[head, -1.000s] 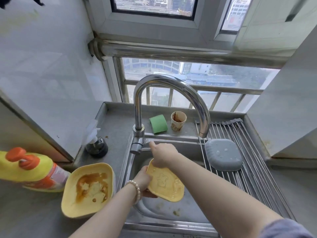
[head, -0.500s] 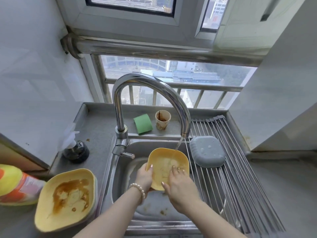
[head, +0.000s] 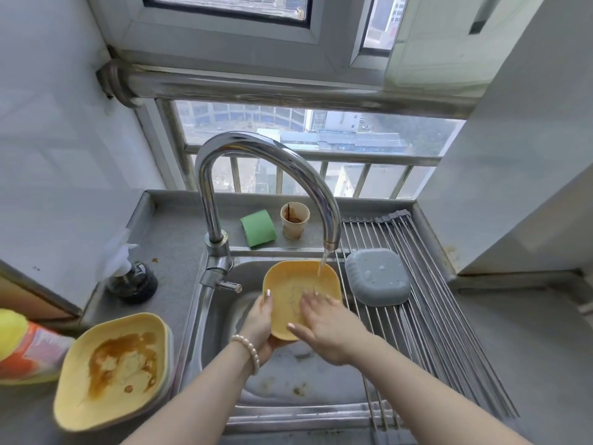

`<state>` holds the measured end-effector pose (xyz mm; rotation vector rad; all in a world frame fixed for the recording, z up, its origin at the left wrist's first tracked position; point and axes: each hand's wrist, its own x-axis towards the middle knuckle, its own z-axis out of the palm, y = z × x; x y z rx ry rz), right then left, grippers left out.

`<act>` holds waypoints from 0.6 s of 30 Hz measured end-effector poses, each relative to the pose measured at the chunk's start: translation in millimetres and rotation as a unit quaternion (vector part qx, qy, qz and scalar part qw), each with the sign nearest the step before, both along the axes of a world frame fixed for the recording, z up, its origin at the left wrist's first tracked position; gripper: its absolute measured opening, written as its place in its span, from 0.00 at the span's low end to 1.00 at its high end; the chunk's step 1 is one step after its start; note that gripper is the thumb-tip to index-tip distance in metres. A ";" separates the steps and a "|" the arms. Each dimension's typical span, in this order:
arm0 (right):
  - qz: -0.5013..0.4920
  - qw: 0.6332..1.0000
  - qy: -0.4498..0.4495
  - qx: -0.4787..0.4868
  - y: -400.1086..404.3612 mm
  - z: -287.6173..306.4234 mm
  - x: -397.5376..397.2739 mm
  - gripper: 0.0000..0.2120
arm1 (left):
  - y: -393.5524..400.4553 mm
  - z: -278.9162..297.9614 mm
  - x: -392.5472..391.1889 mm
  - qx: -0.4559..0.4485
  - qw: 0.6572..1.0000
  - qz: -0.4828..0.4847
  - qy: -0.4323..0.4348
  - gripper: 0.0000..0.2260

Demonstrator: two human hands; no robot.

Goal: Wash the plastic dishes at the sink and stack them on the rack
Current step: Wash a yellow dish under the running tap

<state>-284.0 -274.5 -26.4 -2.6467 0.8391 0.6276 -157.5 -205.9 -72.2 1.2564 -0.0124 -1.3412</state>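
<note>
My left hand (head: 259,322) grips the left rim of a small yellow plastic dish (head: 290,282), tilted over the steel sink (head: 321,380). Water runs from the chrome tap (head: 266,149) onto the dish's upper right corner. My right hand (head: 324,326) lies flat inside the dish, fingers spread on its bottom. A larger yellow dish (head: 112,367) smeared with brown sauce sits on the counter at the left, on top of another dish. A grey dish (head: 378,276) lies upside down on the wire rack (head: 426,316) at the right.
Behind the sink stand a green sponge (head: 258,228) and a stained paper cup (head: 294,220). A dark soap dispenser (head: 131,277) stands at the left wall. A yellow and orange bottle (head: 22,348) lies at the left edge. Walls close in on both sides.
The tap was turned on and the dish turned to face up under the stream. My right hand went from the tap handle into the dish and has spread flat on it.
</note>
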 end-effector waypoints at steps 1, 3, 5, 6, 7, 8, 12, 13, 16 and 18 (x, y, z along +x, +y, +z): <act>-0.041 0.999 0.004 -0.015 -4.8 -0.9 6.3 0.43 | -0.2 1.7 -5.4 0.003 1.000 -0.015 0.012 0.16; -0.082 0.996 -0.016 -0.009 -6.9 -5.0 22.7 0.49 | -2.4 4.8 -14.5 -0.004 0.999 -0.028 0.045 0.18; -0.038 0.998 -0.050 0.025 3.2 -9.5 32.5 0.39 | -3.6 5.0 -15.0 -0.018 0.997 -0.006 0.075 0.18; -0.005 0.996 -0.070 0.057 9.6 -10.4 31.4 0.33 | -3.2 4.9 -11.8 -0.030 0.996 0.017 0.081 0.18; 0.023 0.993 -0.079 0.090 14.9 -10.6 26.3 0.31 | -2.3 2.8 -6.1 -0.039 0.995 0.039 0.083 0.18; 0.040 0.990 -0.072 0.111 17.1 -10.2 19.0 0.30 | -1.5 0.0 0.5 -0.041 0.995 0.049 0.077 0.19; -0.026 0.999 -0.034 0.034 1.7 -8.8 7.8 0.52 | 1.6 -2.8 -0.2 -0.005 0.998 -0.005 0.055 0.19; -0.069 0.997 -0.040 0.016 -3.8 -10.0 12.6 0.53 | 1.0 -1.7 -5.4 -0.010 0.998 -0.025 0.061 0.20; -0.126 0.987 -0.089 0.041 -3.7 -15.1 36.6 0.42 | -4.3 1.8 -21.0 -0.033 0.995 -0.023 0.093 0.22; -0.105 0.983 -0.126 0.086 7.1 -15.4 48.1 0.34 | -8.7 4.3 -25.0 -0.078 0.984 0.063 0.149 0.22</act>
